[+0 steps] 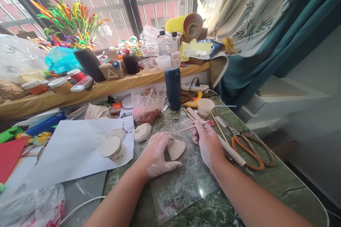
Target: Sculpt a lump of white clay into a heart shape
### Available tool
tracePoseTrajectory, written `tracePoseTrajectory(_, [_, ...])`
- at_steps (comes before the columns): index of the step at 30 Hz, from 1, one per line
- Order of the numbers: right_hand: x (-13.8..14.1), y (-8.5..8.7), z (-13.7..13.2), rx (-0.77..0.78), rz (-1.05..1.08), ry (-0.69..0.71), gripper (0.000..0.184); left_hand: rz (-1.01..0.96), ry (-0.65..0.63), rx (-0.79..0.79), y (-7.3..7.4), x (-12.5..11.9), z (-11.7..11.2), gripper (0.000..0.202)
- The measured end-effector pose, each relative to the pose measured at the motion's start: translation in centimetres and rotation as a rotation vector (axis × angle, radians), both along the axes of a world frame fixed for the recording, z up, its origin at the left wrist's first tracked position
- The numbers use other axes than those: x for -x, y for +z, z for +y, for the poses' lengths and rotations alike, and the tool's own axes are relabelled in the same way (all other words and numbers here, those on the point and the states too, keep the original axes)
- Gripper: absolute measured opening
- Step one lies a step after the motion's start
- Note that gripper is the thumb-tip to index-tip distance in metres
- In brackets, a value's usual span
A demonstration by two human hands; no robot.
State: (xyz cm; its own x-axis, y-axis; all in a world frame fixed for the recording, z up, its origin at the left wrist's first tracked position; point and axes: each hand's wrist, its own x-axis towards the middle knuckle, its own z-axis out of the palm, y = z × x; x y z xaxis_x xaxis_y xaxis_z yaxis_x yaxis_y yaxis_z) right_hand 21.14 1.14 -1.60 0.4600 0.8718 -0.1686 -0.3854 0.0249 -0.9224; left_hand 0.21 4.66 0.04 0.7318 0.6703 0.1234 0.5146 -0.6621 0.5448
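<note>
A flat heart-shaped piece of pale clay (176, 148) lies on a clear plastic sheet (183, 188) on the green marble table (266, 181). My left hand (157, 153), dusted white, rests with spread fingers at the heart's left edge, thumb below it. My right hand (206, 141) pinches a thin wooden stick (190, 127) whose tip points left above the heart. A lump of clay (142, 132) sits just behind my left hand.
A wooden rolling pin (229, 149) and orange-handled scissors (250, 152) lie to the right. A paper cup (205, 106), a dark blue cylinder (172, 88), a plastic bag (147, 108) and tipped cups (114, 147) on white paper (74, 149) stand around. A cluttered shelf runs behind.
</note>
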Motion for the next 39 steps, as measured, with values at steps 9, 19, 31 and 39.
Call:
tracePoseTrajectory(9, [0.1, 0.1, -0.2, -0.034, 0.084, 0.024, 0.045, 0.071, 0.084, -0.024, -0.3, -0.6, -0.1, 0.073])
tracePoseTrajectory(19, [0.3, 0.3, -0.5, -0.007, 0.086, 0.048, 0.042, 0.084, 0.031, -0.062, 0.0, -0.3, 0.1, 0.063])
tracePoseTrajectory(31, [0.0, -0.2, -0.2, -0.025, 0.053, -0.03, 0.041, 0.106, 0.078, -0.139, -0.8, -1.4, -0.6, 0.054])
tracePoseTrajectory(39, [-0.7, 0.6, -1.6, -0.104, -0.602, -0.011, 0.039, 0.122, -0.037, -0.117, -0.5, -0.4, 0.0, 0.065])
